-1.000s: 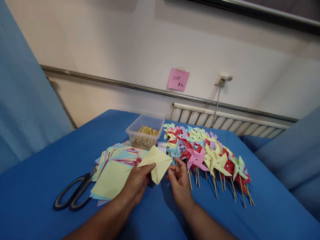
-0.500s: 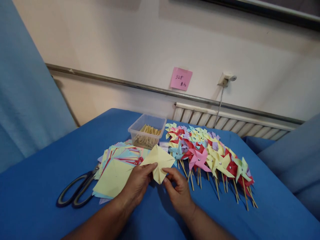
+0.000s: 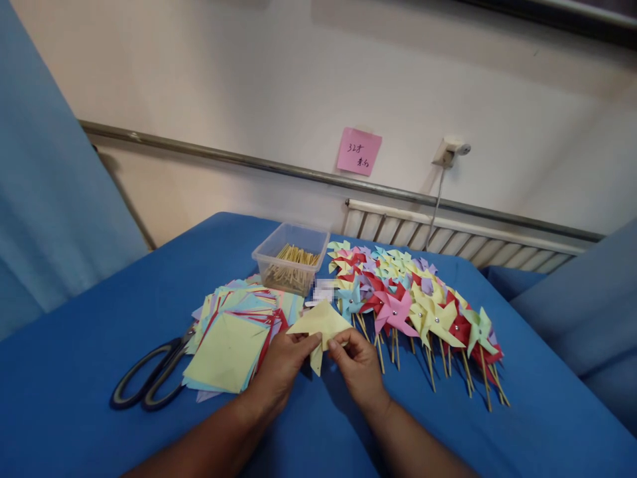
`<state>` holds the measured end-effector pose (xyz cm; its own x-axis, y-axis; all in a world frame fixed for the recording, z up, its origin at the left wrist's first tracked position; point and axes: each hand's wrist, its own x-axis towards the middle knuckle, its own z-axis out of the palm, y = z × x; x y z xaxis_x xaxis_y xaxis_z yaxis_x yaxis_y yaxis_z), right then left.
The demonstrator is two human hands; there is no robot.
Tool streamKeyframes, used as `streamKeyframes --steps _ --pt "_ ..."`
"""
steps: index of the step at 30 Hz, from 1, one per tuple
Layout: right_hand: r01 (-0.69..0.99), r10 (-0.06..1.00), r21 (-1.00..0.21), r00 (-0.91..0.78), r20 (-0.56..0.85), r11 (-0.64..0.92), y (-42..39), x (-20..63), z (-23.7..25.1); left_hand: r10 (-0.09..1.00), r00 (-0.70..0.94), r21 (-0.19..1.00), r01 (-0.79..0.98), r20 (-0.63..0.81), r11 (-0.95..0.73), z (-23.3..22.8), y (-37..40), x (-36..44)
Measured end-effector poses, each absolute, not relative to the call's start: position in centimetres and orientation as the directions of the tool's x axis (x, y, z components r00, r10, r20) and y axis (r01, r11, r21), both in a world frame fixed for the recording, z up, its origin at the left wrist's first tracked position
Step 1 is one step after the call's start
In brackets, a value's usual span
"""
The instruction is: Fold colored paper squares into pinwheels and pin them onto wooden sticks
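A pale yellow paper square (image 3: 321, 320) with slit corners is held up between both hands over the table's middle. My left hand (image 3: 284, 362) pinches its left side, thumb on top. On the right edge, the thumb and fingers of my right hand (image 3: 359, 366) are closed on a bent flap. One cut point of the paper hangs down between the hands, with a small hole near its tip. To the left lies a stack of coloured paper squares (image 3: 226, 352), yellow on top. Scissors (image 3: 149, 382) with dark handles rest beside it, their blades hidden under the paper.
A clear plastic box (image 3: 289, 262) of short wooden sticks stands behind the stack. Several finished paper pinwheels (image 3: 395, 312) on sticks lie in rows at the right. The blue-covered table (image 3: 79, 392) meets a wall with a radiator (image 3: 462, 242) and a pink note (image 3: 359, 151).
The yellow paper has tipped and its right flap is bent in under my right fingers. Before, it faced me flatter as a diamond. The view has shifted slightly.
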<state>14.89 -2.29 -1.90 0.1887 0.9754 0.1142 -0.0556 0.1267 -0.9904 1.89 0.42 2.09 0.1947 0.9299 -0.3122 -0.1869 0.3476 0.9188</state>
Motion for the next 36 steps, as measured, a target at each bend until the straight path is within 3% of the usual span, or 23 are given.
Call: streamKeyframes --steps 15,36 --pt "0.057 0.954 -0.988 0.257 0.154 0.144 -2.13 14.96 -2.8 0.946 0.184 0.937 -0.18 -0.266 0.298 2.67 0.14 2.29" --pt "0.047 0.962 -0.991 0.238 0.135 0.127 -2.09 14.6 -2.82 0.926 0.191 0.915 -0.183 -0.326 0.36 1.98 0.27 2.2"
